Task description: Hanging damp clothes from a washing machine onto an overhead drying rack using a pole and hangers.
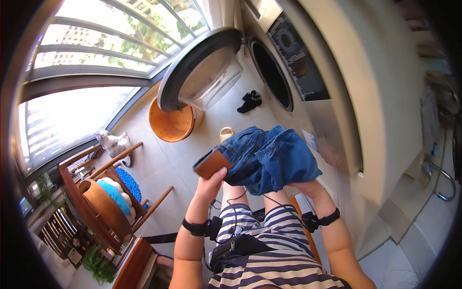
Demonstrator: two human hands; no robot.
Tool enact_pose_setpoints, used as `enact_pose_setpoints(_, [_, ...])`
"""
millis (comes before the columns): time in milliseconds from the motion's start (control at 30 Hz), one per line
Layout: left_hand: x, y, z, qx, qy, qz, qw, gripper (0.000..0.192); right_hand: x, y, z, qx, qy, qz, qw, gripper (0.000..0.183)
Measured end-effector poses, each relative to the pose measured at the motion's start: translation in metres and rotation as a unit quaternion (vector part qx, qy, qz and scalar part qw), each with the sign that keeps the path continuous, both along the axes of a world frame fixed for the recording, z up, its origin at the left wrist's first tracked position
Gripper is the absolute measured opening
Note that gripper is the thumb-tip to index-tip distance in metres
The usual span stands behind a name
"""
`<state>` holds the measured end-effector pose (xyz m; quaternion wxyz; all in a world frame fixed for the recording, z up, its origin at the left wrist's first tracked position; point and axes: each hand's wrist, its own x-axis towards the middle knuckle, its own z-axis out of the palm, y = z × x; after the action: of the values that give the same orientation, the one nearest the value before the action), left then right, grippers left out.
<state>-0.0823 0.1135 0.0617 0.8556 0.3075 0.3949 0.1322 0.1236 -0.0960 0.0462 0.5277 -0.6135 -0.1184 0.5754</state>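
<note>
A bunched blue denim garment (267, 155) is held up in front of my lap, over my knees. My left hand (213, 182) grips its left end, the thumb pressed on a flat brown leather-like piece (214, 164); whether this is sewn on cannot be told. At the lower right edge, my right hand (310, 188) holds the cloth from beneath, most of its fingers hidden by denim. Beyond the garment, a front-loading washer or dryer (312, 108) has its round glass door (202, 68) swung wide, and its drum opening (270, 74) looks dark.
A wooden bucket (169, 123) stands on the tiled floor below the door. Black cloth items (250, 102) and a cream slipper (226, 133) lie nearby. A cat (114, 143) sits by the window, beside a wooden chair frame (108, 202). Cables run between my wrist straps.
</note>
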Motion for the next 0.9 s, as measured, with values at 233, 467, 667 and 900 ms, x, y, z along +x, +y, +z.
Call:
enact_pose_setpoints(233, [-0.002, -0.052, 0.132, 0.553, 0.068, -0.144, 0.818, 0.029, 0.008, -0.031, 0.065, -0.126, -0.396, 0.173, 0.893, 0.028])
enact_pose_setpoints(467, [-0.039, -0.077, 0.217, 0.680, 0.039, -0.188, 0.708, 0.035, -0.001, 0.022, 0.173, -0.144, -0.412, 0.194, 0.879, 0.038])
enact_pose_setpoints(667, [-0.089, -0.108, 0.258, 0.715, 0.067, -0.147, 0.681, 0.036, -0.052, 0.028, 0.217, 0.183, -0.105, 0.270, 0.939, 0.066])
enact_pose_setpoints(900, [-0.209, -0.161, 0.253, 0.614, 0.230, 0.046, 0.753, 0.042, -0.119, 0.003, 0.241, 0.170, -0.246, 0.112, 0.948, 0.010])
